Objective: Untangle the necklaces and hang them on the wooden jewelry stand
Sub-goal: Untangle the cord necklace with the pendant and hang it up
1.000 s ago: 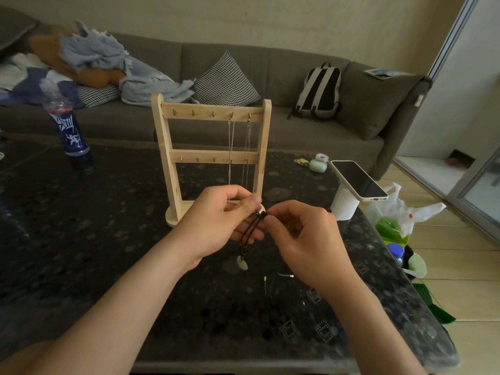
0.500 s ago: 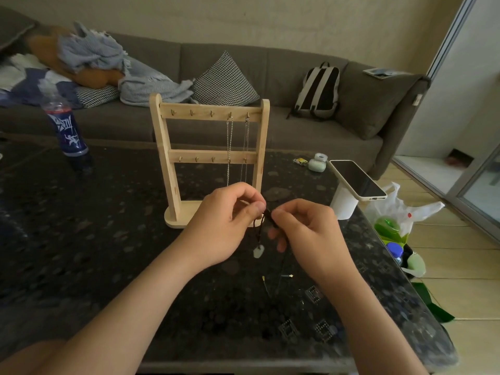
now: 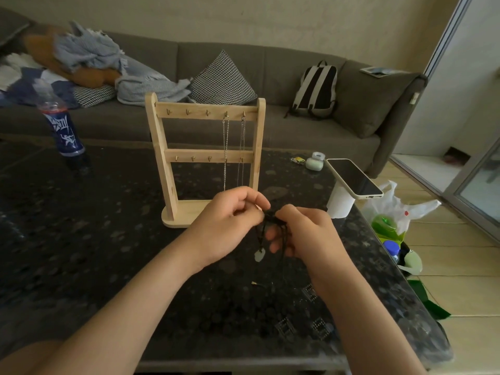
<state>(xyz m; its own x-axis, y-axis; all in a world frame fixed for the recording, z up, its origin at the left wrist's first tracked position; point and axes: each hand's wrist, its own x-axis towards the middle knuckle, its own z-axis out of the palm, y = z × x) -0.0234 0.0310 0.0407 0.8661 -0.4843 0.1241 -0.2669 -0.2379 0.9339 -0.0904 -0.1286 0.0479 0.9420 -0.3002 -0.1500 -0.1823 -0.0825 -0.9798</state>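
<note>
- Working one view only, the head camera: left hand (image 3: pixel 230 223) and right hand (image 3: pixel 305 234) both pinch the black cord necklace (image 3: pixel 273 220) at its knot, held above the dark speckled stone counter (image 3: pixel 81 253), just in front of the stand's base.
- Change over the last second: the cord has opened from a tight bundle into several loose strands draped over the right fingers (image 3: pixel 273 235). The pale stone pendant (image 3: pixel 259 255) has swung from under the left hand to hang between the two.
- My read: the tangle is loosening but not out, so hanging isn't due yet.
- Light wooden two-rail jewelry stand (image 3: pixel 162 147) stands upright behind the hands. Two thin silver chains (image 3: pixel 225 147) already hang from the two rightmost top hooks; the three to their left are free.
- A small gold-tipped piece (image 3: pixel 255 283) lies on the counter below the hands; can't tell what it is.
- Nearby: blue plastic bottle (image 3: pixel 65 128) far left, and a cream-cased phone (image 3: pixel 354 178) on a white holder, right.
- Nothing blocks the path to the free hooks.
</note>
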